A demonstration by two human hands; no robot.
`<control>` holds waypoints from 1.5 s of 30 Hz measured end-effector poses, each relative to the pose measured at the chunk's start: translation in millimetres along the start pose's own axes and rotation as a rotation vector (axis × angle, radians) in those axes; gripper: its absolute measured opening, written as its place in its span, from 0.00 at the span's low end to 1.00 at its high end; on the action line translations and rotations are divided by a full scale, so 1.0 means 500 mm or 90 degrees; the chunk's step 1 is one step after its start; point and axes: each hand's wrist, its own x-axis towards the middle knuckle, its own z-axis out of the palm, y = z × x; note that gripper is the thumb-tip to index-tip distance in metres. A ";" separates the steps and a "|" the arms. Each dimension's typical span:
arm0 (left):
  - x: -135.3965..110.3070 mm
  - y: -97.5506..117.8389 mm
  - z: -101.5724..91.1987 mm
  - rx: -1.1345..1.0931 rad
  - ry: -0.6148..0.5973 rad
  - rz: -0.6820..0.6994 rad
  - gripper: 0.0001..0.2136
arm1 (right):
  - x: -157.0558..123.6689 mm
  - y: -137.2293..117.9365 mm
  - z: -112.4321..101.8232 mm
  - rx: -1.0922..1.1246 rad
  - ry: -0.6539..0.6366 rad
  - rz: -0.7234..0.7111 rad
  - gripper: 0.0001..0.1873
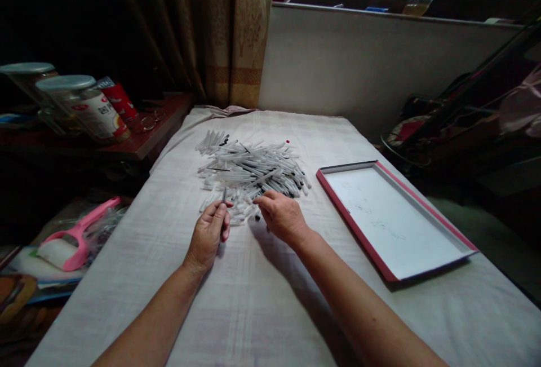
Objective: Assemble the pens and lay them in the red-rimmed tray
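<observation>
A loose heap of clear pen barrels, with black parts among them, lies on the white cloth. In front of it are shorter clear pieces that look like pen caps. My left hand is closed round a slim grey pen part, its narrow end pointing up and away. At the heap's near right edge, my right hand has its thumb and fingers pinched together. Whatever it may hold is too small or hidden. Just left of its fingers lies a small black piece.
To the right lies a shallow box lid with a pink rim. A small red piece sits behind the heap. At left, jars and a red can stand on a wooden table. Below is a pink-handled object.
</observation>
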 end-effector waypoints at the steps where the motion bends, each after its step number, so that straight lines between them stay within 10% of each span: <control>1: 0.001 0.000 0.000 0.007 -0.001 -0.003 0.21 | 0.010 0.000 -0.005 -0.048 -0.023 -0.030 0.17; 12: -0.001 0.001 0.001 0.039 -0.014 -0.015 0.21 | 0.056 -0.003 -0.021 -0.168 -0.086 -0.141 0.13; 18: -0.007 -0.015 0.002 0.130 -0.030 0.018 0.18 | -0.001 0.036 0.004 0.352 0.144 0.054 0.15; 22: -0.018 -0.031 0.006 0.244 -0.060 0.101 0.12 | -0.057 0.048 0.017 0.794 0.117 0.246 0.20; 27: -0.031 -0.038 0.013 0.348 -0.161 0.194 0.08 | -0.095 0.047 0.022 1.027 0.126 0.419 0.23; 45: -0.036 -0.037 0.012 0.528 -0.255 0.254 0.11 | -0.110 0.040 0.024 0.933 0.044 0.331 0.12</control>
